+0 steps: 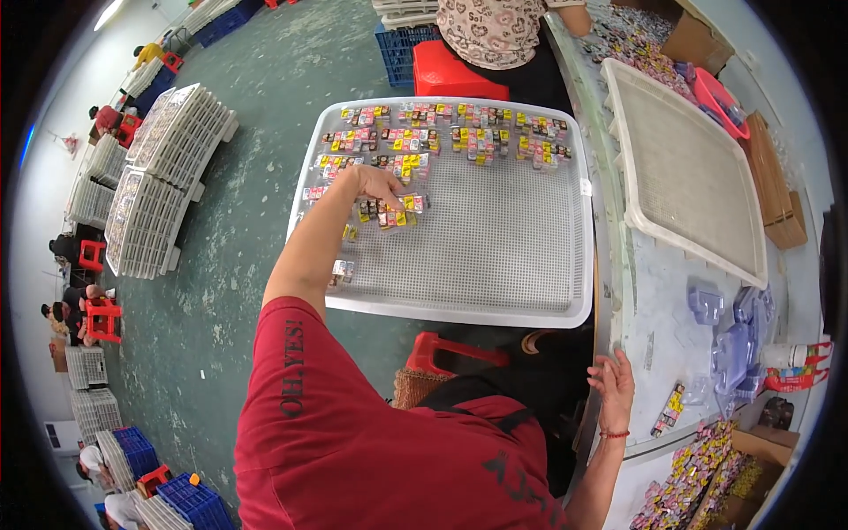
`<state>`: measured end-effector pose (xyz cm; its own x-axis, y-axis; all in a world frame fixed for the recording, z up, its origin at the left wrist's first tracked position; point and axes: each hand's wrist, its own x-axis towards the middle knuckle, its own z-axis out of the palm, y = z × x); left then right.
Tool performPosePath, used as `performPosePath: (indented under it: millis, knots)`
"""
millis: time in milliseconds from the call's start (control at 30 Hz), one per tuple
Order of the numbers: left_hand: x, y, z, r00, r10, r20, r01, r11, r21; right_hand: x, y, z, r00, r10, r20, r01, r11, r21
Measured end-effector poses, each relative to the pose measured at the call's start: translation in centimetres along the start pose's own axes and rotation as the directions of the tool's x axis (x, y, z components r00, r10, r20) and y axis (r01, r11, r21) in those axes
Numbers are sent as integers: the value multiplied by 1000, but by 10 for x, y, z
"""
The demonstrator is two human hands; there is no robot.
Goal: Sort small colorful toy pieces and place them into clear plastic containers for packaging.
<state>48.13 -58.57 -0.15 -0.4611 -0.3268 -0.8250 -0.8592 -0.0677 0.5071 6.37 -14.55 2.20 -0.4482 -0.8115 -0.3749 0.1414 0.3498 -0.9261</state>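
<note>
A large white mesh tray (495, 316) lies ahead of me, with rows of small clear boxes of pink, yellow and black pieces along its far and left parts. My left hand (378, 185) reaches over the tray's left half. Its fingers are bent down around a clear box (397, 216) at the near end of the rows; the fingertips are partly hidden. My right hand (613, 389) is raised by the edge of the worktable (649, 353), its fingers apart and holding nothing. Near it on the table lies a short strip of coloured pieces (669, 409).
Lidded purple-clear boxes (731, 353) sit on the worktable beyond my right hand. An empty-looking white tray (689, 150) leans farther up, beside a pink basin (720, 102). Loose coloured pieces (680, 477) fill the lower right. A person (495, 35) sits beyond the tray; stacked trays (168, 177) stand left.
</note>
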Motion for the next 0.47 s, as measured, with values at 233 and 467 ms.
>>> performPosePath:
  millis: [233, 467]
  knots:
    - [11, 2, 1, 989, 95, -117, -41, 917, 397, 0, -2, 2, 1000, 10, 4, -10, 1000, 6]
    - [30, -13, 9, 860, 356, -365, 52, 651, 757, 1, 1, -1, 1000, -3, 28, 3, 1000, 14]
